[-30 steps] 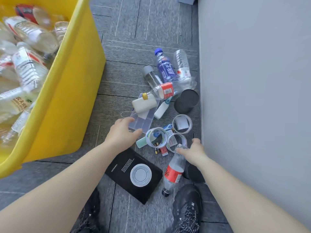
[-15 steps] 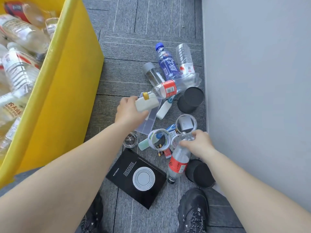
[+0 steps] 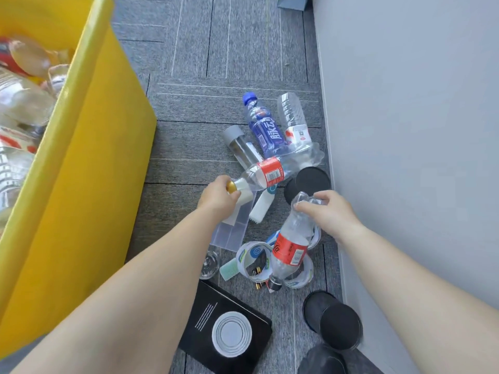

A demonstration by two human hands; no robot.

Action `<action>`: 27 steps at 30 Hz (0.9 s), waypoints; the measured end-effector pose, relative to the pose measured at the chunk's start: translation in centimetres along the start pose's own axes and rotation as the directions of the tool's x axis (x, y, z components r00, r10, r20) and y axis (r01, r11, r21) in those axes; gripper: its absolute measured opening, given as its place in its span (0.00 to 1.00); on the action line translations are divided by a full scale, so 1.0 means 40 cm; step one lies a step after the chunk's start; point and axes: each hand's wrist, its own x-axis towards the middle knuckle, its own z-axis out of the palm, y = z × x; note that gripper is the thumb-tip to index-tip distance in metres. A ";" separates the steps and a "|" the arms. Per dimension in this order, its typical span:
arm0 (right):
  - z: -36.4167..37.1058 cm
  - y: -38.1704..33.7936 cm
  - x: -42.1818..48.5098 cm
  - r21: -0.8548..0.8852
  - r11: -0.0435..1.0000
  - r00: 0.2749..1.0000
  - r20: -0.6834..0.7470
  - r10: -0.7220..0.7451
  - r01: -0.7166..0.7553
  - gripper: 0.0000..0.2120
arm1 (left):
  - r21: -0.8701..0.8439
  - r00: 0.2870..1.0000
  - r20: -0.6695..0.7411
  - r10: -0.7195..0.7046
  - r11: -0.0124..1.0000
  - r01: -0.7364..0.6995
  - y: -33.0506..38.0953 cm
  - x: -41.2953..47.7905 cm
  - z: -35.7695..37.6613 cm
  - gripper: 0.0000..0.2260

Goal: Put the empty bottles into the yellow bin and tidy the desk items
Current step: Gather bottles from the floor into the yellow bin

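Note:
My left hand (image 3: 217, 197) grips the yellow-capped neck of a clear bottle with a red label (image 3: 266, 172) lying on the carpet. My right hand (image 3: 328, 211) holds the base end of a crumpled clear bottle with a red label (image 3: 290, 245), cap end down, lifted above the tape rolls. A blue-labelled bottle (image 3: 263, 128), a clear ribbed bottle (image 3: 293, 117) and a grey-capped clear bottle (image 3: 240, 145) lie further off by the wall. The yellow bin (image 3: 89, 163) stands at the left with several empty bottles inside.
Tape rolls (image 3: 253, 261), a clear plastic case (image 3: 232, 230), a white tube (image 3: 262, 207), a black notebook (image 3: 229, 333) and two black mesh cups (image 3: 307, 182) (image 3: 333, 319) lie on the grey carpet. A grey wall (image 3: 418, 130) runs along the right. My shoe (image 3: 324, 360) is at the bottom.
My left hand moved forward from the white item to the yellow-capped bottle's neck. My right hand lifted the crumpled red-label bottle off the floor and forward.

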 end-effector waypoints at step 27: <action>0.180 -0.652 -0.446 0.601 0.784 0.915 0.211 -0.343 0.155 0.12 | -0.660 0.742 -0.603 -0.294 0.706 -0.257 -0.191 -0.657 -0.780 0.09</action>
